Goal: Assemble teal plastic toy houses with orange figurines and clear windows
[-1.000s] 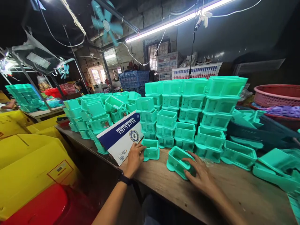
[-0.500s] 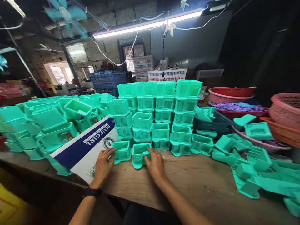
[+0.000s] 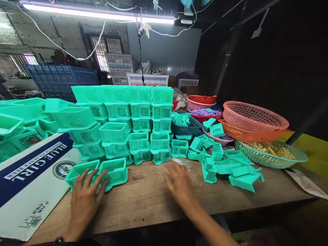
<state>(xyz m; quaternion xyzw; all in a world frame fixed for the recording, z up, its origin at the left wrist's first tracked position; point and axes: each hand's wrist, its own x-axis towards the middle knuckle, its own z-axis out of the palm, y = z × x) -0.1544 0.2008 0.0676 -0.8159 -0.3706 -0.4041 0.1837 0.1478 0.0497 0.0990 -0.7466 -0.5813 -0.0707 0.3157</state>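
Right tub (image 3: 116, 176) and left tub (image 3: 73, 177) stand side by side near the middle-left of the table (image 3: 143, 205), open tops up. The left hand (image 3: 85, 200) lies across the near side of both, fingers spread apart rather than clamped; its outer fingers meet the right tub's near side, though how firmly I cannot tell. The right hand (image 3: 178, 184) is blurred over the table, its fingers seemingly a little apart, with nothing visible in them.

Half a second ago the right hand was on the right tub, and a gap showed between the pair. Now that gap has closed to almost nothing, and the right hand has come away, leaving the left hand alone at the pair and the right hand free. Whether the two walls touch is hard to tell.

Outward, the stacks (image 3: 139, 123) rise just behind the pair, limiting room there. The carton (image 3: 38, 184) slants close by the left tub, so that side is tight too. Bare wood runs from the right tub past the right hand to the loose parts (image 3: 235, 167), and forward to the table's near edge. Beyond the parts, the green basket (image 3: 258, 157) bounds the right side.
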